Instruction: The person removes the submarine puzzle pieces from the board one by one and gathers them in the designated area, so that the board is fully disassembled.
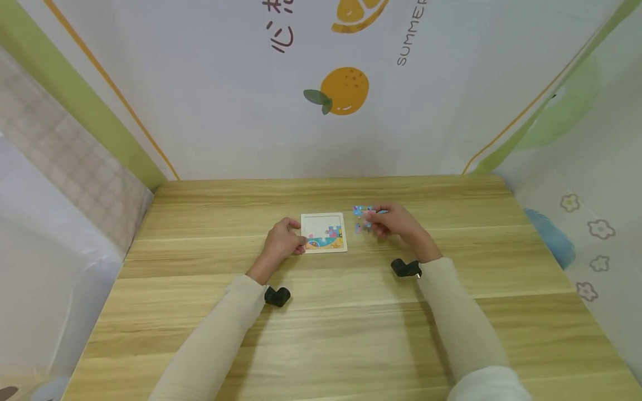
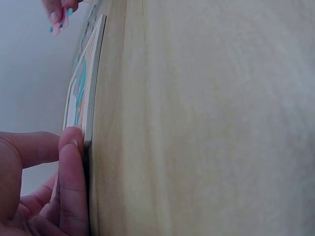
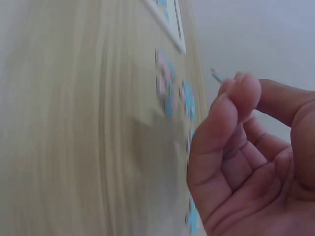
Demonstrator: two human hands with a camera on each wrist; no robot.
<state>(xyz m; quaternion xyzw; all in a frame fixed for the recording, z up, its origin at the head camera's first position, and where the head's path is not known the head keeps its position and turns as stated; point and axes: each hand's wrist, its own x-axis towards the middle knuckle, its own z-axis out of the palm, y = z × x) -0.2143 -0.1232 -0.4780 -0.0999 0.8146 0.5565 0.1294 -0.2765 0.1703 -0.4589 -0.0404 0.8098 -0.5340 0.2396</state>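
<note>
A square wooden puzzle board (image 1: 322, 224) lies on the table, its lower part filled with colourful jigsaw pieces and its upper part bare. My left hand (image 1: 285, 239) holds the board at its left edge, the thumb (image 2: 72, 135) over the near corner. To the right of the board, my right hand (image 1: 396, 220) pinches a small pink and blue jigsaw piece (image 2: 60, 22) between thumb and fingertips, raised above the table. Only a thin edge of that piece shows in the right wrist view. Loose jigsaw pieces (image 3: 165, 81) lie beneath and beside this hand, some partly hidden by it.
The wood-grain table (image 1: 331, 317) ends at a white printed cloth (image 1: 225, 111) hanging behind it. Cloths also hang at the left and right sides. A black wrist camera (image 1: 277, 296) sits by the left cuff and another black camera (image 1: 405, 268) by the right cuff.
</note>
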